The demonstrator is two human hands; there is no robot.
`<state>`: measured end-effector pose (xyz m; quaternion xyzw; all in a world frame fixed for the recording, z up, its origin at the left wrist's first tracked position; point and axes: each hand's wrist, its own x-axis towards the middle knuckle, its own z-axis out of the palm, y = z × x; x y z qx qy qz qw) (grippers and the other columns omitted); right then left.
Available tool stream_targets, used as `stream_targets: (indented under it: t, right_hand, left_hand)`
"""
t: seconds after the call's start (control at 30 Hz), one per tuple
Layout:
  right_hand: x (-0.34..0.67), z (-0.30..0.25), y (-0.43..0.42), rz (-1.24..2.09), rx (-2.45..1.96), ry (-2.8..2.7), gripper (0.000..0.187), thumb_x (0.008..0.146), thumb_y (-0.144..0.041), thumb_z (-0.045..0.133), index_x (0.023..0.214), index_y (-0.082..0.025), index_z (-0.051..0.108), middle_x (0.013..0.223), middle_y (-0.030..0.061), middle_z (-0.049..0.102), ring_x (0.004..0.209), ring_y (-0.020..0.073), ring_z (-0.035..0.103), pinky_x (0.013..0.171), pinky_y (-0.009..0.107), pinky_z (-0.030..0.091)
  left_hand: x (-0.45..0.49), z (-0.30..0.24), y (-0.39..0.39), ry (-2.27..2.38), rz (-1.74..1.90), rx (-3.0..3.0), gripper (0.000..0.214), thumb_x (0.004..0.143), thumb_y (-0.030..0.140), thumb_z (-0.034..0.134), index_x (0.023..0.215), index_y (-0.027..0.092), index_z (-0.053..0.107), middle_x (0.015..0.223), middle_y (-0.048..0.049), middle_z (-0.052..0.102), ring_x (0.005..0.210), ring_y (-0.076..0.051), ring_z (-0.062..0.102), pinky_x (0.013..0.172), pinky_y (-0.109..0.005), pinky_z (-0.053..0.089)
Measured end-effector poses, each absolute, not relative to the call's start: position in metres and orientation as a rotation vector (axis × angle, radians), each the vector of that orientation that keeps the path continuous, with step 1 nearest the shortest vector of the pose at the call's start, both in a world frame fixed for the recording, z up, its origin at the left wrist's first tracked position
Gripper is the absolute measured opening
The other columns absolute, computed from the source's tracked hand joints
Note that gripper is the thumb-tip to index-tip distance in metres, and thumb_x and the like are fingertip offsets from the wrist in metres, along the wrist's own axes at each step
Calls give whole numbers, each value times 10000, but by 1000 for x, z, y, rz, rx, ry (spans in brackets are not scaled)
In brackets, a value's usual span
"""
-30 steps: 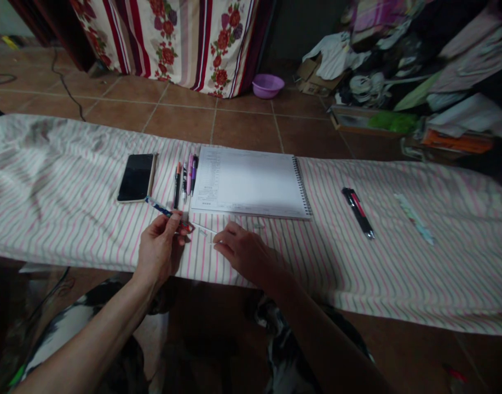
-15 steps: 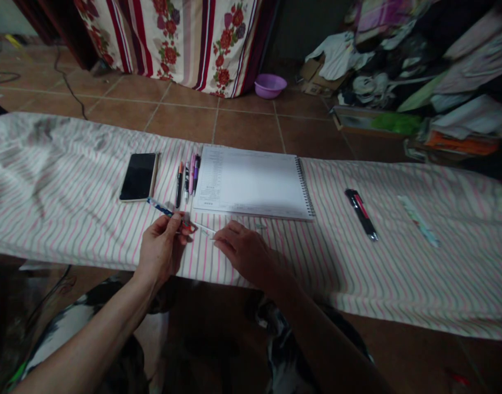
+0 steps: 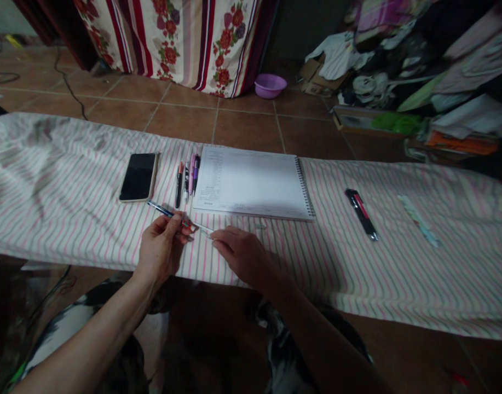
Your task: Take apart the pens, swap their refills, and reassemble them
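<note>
Closest in are the person's knees in black-and-white patterned trousers [image 3: 78, 317], down below the edge of a long worktop [image 3: 398, 284] draped in off-white cloth with pink and grey stripes. Both forearms reach in over that edge.

Left hand [image 3: 162, 243] has its fingers pinched around a slim dark-blue pen with a reddish end [image 3: 160, 208], thumb on top, holding it at a slant just above the cloth. Right hand [image 3: 244, 249] has its fingertips closed on the right end of a thin white rod [image 3: 202, 226]. The rod's other end sits right at the pen's reddish end, but can't tell if it's inside or just beside it.

Bit further back, a black-screened phone with a pale case [image 3: 138, 178] lies to the left. Next to it is a row: black pen with an orange top [image 3: 179, 186], black-and-white pen [image 3: 186, 183], pink pen [image 3: 192, 175] and dark purple pen [image 3: 196, 174]. Then a white spiral-bound pad [image 3: 257, 183], coil on the right. Off to the right: a black-and-red pen-shaped item [image 3: 361, 215] and a pale, blurry pen-like stick [image 3: 419, 220].

Past all that, brown tiled floor [image 3: 246, 123], a round purple plastic basin [image 3: 270, 86], and a floral striped curtain [image 3: 185, 44].
</note>
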<state>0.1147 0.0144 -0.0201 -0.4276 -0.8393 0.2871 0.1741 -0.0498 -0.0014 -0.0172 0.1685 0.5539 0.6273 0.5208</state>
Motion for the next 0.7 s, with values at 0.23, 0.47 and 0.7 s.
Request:
stream_targets:
  t: [0.23,0.47,0.7]
  right_hand:
    - [113,-16,14,863,-1227,-2362,120,860,-149,474,888,-145,590,859,64,641,790,145,591,705,249,420]
    - [110,-20,13,800,-1256,-2265,65,796,-137,491,807,-170,547,675,-2,583,589,100,512,562,210,341]
    - [107,-22,14,794,-1259,-2190,67,759,-119,493,746,-174,528,647,-20,532,560,86,460,547,204,320]
  left_hand:
    - [-52,-16,-1,1333,1492,381,169,657,148,692,790,95,601,603,-27,622,487,-90,563,443,-168,446]
    - [-58,-17,1,1352,1444,342,106,673,136,675,715,77,597,590,-55,624,487,-94,573,435,-156,446]
    - [-65,-20,1,1291,1432,313,82,693,124,653,744,73,617,600,-54,632,497,-80,563,434,-135,441]
